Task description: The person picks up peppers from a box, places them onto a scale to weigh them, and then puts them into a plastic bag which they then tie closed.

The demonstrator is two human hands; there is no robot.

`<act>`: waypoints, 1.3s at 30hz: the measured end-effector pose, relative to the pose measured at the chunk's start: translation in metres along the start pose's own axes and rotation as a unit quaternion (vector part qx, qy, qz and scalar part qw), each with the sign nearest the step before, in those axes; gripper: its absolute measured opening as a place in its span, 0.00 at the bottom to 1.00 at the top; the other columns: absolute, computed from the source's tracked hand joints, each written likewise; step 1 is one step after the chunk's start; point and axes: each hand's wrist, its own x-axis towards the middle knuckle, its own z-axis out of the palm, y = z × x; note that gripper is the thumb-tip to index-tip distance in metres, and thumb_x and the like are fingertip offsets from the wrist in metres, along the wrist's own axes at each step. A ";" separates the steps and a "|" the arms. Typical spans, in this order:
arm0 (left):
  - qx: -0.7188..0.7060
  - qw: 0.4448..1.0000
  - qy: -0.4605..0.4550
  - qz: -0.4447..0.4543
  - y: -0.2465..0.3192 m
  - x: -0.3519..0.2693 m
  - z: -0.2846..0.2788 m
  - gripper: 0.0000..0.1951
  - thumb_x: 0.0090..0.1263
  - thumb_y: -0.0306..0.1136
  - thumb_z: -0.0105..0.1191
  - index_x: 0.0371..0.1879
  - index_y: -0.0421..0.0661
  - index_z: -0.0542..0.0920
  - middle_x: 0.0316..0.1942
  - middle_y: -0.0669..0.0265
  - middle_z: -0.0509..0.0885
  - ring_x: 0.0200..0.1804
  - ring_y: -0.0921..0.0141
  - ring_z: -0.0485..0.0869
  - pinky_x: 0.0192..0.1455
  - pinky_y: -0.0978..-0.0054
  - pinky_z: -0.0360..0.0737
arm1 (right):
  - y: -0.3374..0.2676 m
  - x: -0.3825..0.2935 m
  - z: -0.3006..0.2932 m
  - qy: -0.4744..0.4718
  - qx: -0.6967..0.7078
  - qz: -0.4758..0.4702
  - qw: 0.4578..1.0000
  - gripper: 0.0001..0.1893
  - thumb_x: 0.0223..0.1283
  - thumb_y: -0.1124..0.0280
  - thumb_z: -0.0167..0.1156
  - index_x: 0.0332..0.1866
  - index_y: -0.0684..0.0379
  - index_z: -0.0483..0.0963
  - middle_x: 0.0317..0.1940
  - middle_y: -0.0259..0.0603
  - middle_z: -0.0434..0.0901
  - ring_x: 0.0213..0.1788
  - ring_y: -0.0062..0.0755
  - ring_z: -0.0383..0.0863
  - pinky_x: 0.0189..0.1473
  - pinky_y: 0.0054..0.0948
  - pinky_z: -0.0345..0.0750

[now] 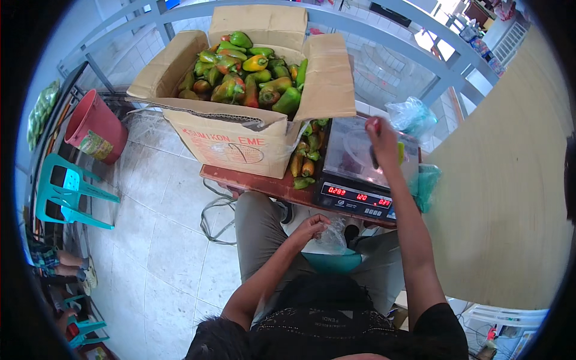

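Note:
My left hand (313, 226) pinches the edge of a clear plastic bag (332, 235) between my knees. My right hand (382, 137) is over the digital scale (355, 198), closed around a red pepper (374, 122), blurred. A yellow-green piece (401, 152), partly hidden by that hand, shows beside it. Clear plastic and something dark lie on the scale's platform, hard to make out. Red digits glow on its front. Left of the scale, several loose peppers (306, 157) lie on the red-brown bench (270, 182). Behind them stands an open cardboard box (225, 144) heaped with green, orange and red peppers (252, 76).
Bundled plastic bags (409, 114) and a green bag pack (426, 186) lie by the scale. A wooden board (490, 202) flanks my right arm. Leftward are a red bucket (101, 130), a turquoise chair (67, 193), a cable loop (209, 220) and a person's legs (67, 265).

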 end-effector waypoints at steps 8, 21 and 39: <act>0.031 0.999 0.000 0.018 -0.002 0.003 0.001 0.11 0.56 0.33 0.51 0.37 0.46 0.72 0.26 0.76 0.69 0.25 0.83 0.63 0.29 0.86 0.61 | -0.144 0.089 -0.049 0.130 0.075 -0.289 0.946 0.22 0.40 0.75 0.60 0.47 0.59 0.69 0.38 0.47 0.70 0.42 0.44 0.72 0.45 0.33 0.70; 0.007 1.000 0.005 0.019 -0.002 0.002 0.003 0.10 0.55 0.32 0.51 0.37 0.47 0.73 0.27 0.76 0.69 0.26 0.83 0.63 0.28 0.87 0.61 | -0.178 0.093 0.016 -0.322 -0.121 -0.321 0.882 0.16 0.40 0.67 0.62 0.36 0.60 0.71 0.36 0.46 0.73 0.43 0.46 0.72 0.49 0.37 0.67; 0.021 0.999 0.018 0.019 -0.001 0.003 0.005 0.10 0.56 0.33 0.51 0.36 0.46 0.73 0.25 0.77 0.68 0.24 0.83 0.63 0.27 0.86 0.61 | -0.165 0.164 0.068 -0.215 0.083 -0.091 0.969 0.26 0.43 0.50 0.59 0.39 0.65 0.70 0.29 0.47 0.76 0.34 0.36 0.76 0.39 0.29 0.71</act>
